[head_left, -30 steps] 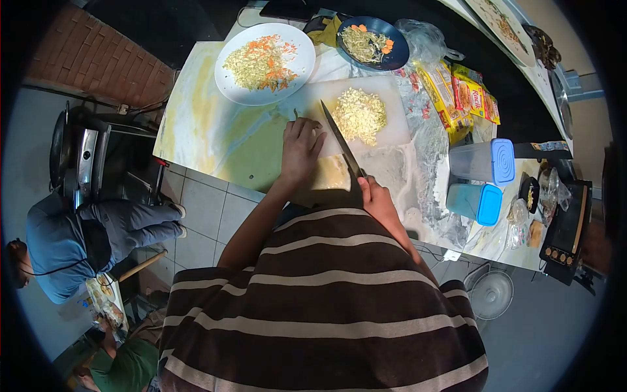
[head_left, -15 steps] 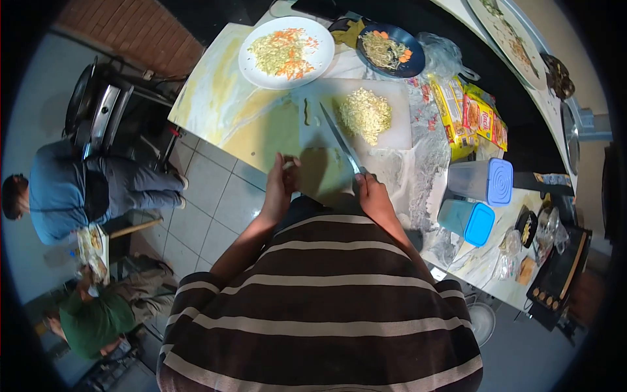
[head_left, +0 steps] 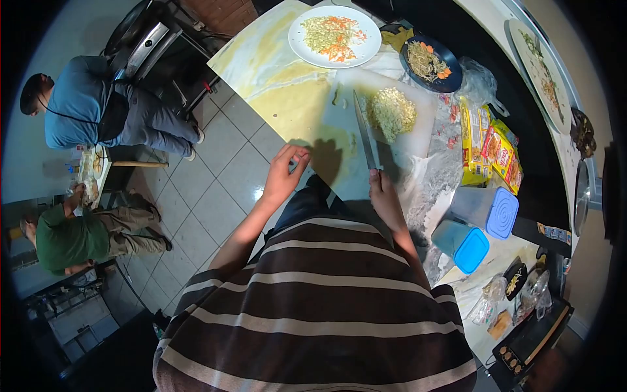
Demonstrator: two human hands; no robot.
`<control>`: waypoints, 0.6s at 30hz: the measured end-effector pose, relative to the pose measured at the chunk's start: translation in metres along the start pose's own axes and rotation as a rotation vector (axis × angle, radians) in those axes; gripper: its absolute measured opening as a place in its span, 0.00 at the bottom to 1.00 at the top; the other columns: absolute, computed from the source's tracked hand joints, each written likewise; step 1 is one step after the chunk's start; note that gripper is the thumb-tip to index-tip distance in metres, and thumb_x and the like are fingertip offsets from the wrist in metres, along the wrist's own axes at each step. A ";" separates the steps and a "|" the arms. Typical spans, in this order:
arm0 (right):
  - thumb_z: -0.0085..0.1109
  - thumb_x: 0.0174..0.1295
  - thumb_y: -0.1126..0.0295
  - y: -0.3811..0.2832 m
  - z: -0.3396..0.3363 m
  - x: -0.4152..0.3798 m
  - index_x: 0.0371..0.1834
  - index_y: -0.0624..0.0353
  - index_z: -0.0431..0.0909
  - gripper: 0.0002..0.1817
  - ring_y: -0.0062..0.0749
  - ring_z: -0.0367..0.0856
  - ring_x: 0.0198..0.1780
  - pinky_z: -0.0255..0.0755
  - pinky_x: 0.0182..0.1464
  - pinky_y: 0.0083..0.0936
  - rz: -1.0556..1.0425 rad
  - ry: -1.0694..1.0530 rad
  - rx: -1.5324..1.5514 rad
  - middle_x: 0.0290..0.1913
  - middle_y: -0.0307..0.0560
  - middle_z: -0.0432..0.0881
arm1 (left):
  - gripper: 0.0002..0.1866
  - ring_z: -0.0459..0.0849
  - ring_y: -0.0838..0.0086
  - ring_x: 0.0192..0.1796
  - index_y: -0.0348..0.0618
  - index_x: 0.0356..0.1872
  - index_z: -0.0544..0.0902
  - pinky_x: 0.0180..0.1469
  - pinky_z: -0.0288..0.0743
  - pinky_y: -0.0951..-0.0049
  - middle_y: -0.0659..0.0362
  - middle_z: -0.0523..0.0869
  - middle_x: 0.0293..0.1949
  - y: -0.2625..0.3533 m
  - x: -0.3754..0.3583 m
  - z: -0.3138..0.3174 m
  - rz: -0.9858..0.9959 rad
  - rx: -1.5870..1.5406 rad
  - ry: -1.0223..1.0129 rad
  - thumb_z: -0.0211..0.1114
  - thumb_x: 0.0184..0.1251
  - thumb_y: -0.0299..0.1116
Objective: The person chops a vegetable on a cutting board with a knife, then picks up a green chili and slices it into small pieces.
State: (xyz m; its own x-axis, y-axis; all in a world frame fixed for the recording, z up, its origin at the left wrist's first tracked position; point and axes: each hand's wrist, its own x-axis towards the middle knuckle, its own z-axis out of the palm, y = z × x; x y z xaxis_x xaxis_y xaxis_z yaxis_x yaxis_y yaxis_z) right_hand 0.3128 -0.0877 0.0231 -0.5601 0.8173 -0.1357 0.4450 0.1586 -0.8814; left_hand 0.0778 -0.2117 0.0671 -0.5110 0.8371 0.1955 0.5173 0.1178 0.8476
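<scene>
My right hand (head_left: 384, 193) is wrapped round the handle of a long knife (head_left: 364, 130), whose blade points away over a white cutting board (head_left: 421, 134). A heap of chopped pale vegetable (head_left: 392, 112) lies on the board, right of the blade. My left hand (head_left: 286, 171) hangs in the air by the counter's near edge, fingers curled and nothing visible in them. Beyond it stands a white plate (head_left: 334, 37) of shredded green and orange vegetables. A dark plate (head_left: 432, 63) with sprouts and carrot slices is right of that.
Yellow packets (head_left: 476, 140), a clear container with a blue lid (head_left: 501, 213) and another blue-lidded one (head_left: 471, 250) stand on the right. At the left are a person in blue (head_left: 78, 104), a person in green (head_left: 72, 238) and a stove (head_left: 145, 52).
The view has turned, so the counter and its items appear shifted right. My left hand has risen with its fingers more curled. The knife remains in my right hand.
</scene>
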 end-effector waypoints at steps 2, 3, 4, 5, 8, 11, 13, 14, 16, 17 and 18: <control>0.40 0.77 0.48 0.000 -0.003 -0.002 0.36 0.60 0.72 0.24 0.26 0.67 0.16 0.62 0.18 0.28 0.174 -0.094 0.109 0.17 0.40 0.68 | 0.04 0.79 0.69 0.34 0.37 0.39 0.82 0.36 0.73 0.71 0.55 0.83 0.35 0.012 0.009 0.011 -0.011 -0.001 0.013 0.65 0.65 0.25; 0.40 0.77 0.48 -0.005 -0.006 -0.003 0.36 0.60 0.72 0.24 0.26 0.67 0.16 0.62 0.18 0.28 0.173 -0.093 0.107 0.17 0.40 0.68 | 0.04 0.79 0.69 0.34 0.37 0.39 0.82 0.35 0.73 0.71 0.55 0.83 0.35 0.016 0.014 0.016 -0.020 0.004 0.027 0.65 0.65 0.25; 0.40 0.77 0.51 -0.015 -0.009 -0.004 0.38 0.63 0.73 0.24 0.48 0.72 0.28 0.66 0.30 0.38 0.208 -0.112 0.054 0.25 0.53 0.74 | 0.05 0.80 0.70 0.33 0.38 0.39 0.82 0.34 0.73 0.73 0.56 0.83 0.35 0.017 0.017 0.020 -0.033 0.028 0.034 0.66 0.64 0.25; 0.40 0.77 0.54 -0.020 -0.010 -0.005 0.41 0.66 0.74 0.23 0.69 0.77 0.40 0.70 0.42 0.47 0.246 -0.129 0.003 0.33 0.66 0.80 | 0.05 0.80 0.70 0.33 0.38 0.39 0.82 0.34 0.73 0.73 0.56 0.83 0.35 0.016 0.021 0.024 -0.032 0.029 0.030 0.66 0.64 0.25; 0.41 0.77 0.54 -0.014 -0.008 -0.005 0.40 0.66 0.74 0.23 0.69 0.78 0.41 0.70 0.43 0.48 0.284 -0.160 0.001 0.34 0.66 0.80 | 0.05 0.81 0.71 0.36 0.37 0.39 0.82 0.40 0.74 0.72 0.56 0.84 0.36 0.009 0.034 0.040 -0.013 0.016 0.078 0.65 0.65 0.25; 0.42 0.76 0.55 -0.001 -0.006 0.005 0.38 0.67 0.74 0.23 0.67 0.79 0.41 0.71 0.43 0.48 0.290 -0.147 -0.045 0.33 0.66 0.80 | 0.07 0.80 0.66 0.34 0.39 0.40 0.81 0.39 0.75 0.69 0.54 0.82 0.35 -0.008 0.059 0.058 -0.026 -0.014 0.059 0.67 0.63 0.27; 0.42 0.76 0.55 -0.013 -0.011 0.007 0.38 0.67 0.74 0.22 0.67 0.78 0.40 0.70 0.43 0.48 0.257 -0.081 -0.029 0.32 0.65 0.80 | 0.09 0.81 0.61 0.41 0.40 0.41 0.80 0.46 0.75 0.64 0.53 0.81 0.38 -0.024 0.079 0.071 0.128 0.039 0.084 0.68 0.62 0.29; 0.43 0.76 0.55 -0.017 -0.011 0.006 0.37 0.67 0.74 0.22 0.66 0.78 0.39 0.70 0.42 0.48 0.227 -0.035 -0.015 0.32 0.65 0.79 | 0.09 0.81 0.61 0.41 0.40 0.41 0.80 0.46 0.75 0.64 0.53 0.81 0.38 -0.028 0.089 0.075 0.134 0.036 0.069 0.68 0.62 0.29; 0.43 0.76 0.56 -0.009 -0.005 0.007 0.36 0.67 0.73 0.22 0.66 0.78 0.38 0.69 0.42 0.47 0.260 -0.004 -0.005 0.31 0.65 0.79 | 0.11 0.78 0.57 0.47 0.42 0.42 0.79 0.52 0.72 0.60 0.52 0.79 0.42 -0.029 0.103 0.082 0.163 0.178 0.070 0.69 0.61 0.31; 0.43 0.76 0.56 -0.005 -0.004 0.011 0.35 0.67 0.73 0.22 0.65 0.77 0.36 0.69 0.41 0.46 0.270 0.015 -0.005 0.30 0.64 0.78 | 0.11 0.78 0.57 0.47 0.42 0.42 0.79 0.52 0.72 0.60 0.52 0.79 0.42 -0.031 0.111 0.085 0.167 0.168 0.064 0.69 0.61 0.31; 0.43 0.76 0.56 -0.003 -0.002 0.012 0.35 0.67 0.73 0.22 0.65 0.77 0.36 0.69 0.41 0.46 0.274 0.023 -0.011 0.30 0.64 0.78 | 0.10 0.77 0.56 0.47 0.42 0.42 0.80 0.53 0.71 0.58 0.52 0.79 0.43 -0.034 0.116 0.088 0.178 0.217 0.062 0.69 0.61 0.32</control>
State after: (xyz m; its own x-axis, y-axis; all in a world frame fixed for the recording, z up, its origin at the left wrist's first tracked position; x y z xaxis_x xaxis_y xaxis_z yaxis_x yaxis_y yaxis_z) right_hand 0.3065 -0.0775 0.0252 -0.4013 0.8431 -0.3580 0.5852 -0.0647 -0.8083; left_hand 0.0614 -0.0711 0.0180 -0.4364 0.8213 0.3674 0.7340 0.0889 0.6733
